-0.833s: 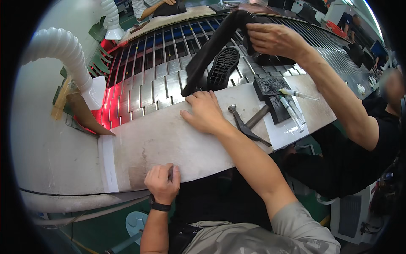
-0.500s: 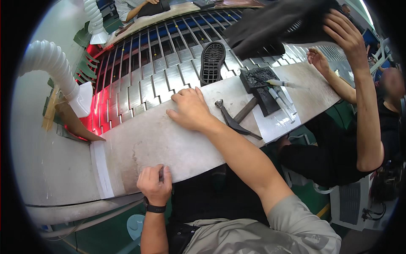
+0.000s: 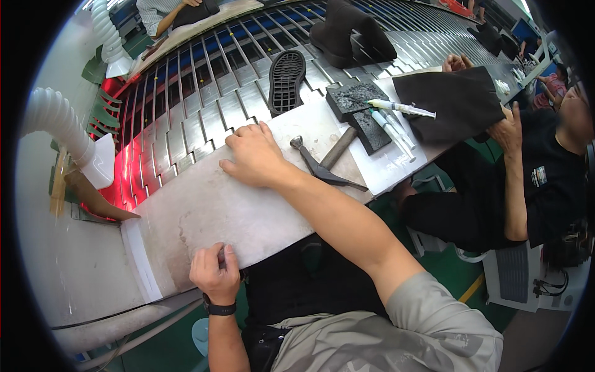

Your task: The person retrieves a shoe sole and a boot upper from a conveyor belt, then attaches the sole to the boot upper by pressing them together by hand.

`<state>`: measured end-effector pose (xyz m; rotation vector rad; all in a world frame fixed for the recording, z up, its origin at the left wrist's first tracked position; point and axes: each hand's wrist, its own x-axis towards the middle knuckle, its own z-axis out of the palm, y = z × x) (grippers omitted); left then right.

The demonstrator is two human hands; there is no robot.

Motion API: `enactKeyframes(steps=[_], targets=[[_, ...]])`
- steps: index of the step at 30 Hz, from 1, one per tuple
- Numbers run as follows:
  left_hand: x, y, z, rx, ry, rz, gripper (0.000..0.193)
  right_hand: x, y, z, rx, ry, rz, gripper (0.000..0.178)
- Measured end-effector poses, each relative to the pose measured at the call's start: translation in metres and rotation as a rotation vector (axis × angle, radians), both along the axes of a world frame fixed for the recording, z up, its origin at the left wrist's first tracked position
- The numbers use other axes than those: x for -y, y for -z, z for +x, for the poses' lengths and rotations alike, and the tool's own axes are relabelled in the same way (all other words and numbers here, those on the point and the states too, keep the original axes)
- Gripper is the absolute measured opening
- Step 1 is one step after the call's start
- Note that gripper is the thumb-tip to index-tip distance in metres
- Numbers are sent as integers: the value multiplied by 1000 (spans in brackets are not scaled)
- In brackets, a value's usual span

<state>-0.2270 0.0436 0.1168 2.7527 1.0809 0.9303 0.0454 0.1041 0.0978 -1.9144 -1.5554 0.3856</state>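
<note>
My right hand (image 3: 255,155) lies palm down at the bench's conveyor-side edge, its fingers stretched and spread, holding nothing. Closer to me, my left hand (image 3: 215,271) rests at the near edge of the bench (image 3: 248,217), fingers curled into a loose fist with nothing showing in it. A hammer (image 3: 319,164) with a dark head and handle lies to the right of my right hand. Beyond that hand, a black shoe sole (image 3: 287,82) sits tread up on the metal slats of the conveyor (image 3: 229,99).
Two black blocks (image 3: 370,131) and several syringes (image 3: 395,129) lie by a white sheet (image 3: 378,177). At right, a co-worker holds a dark boot (image 3: 449,102) over the bench. More dark boots (image 3: 353,37) stand on the conveyor. A white hose (image 3: 65,124) hangs at left.
The co-worker has brought the dark boot down from above the conveyor to over the bench. Dark boots on the conveyor are now uncovered. My view has shifted slightly; both my hands keep their places.
</note>
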Motion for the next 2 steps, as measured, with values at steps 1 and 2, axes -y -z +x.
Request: enactKeyframes(steps=[1,2], targets=[[0,1,0,0,7,-3,10,0,0,0,0,1,10,54],[0,1,0,1,6,-5,10,2,2,1,-1,8,7,54]])
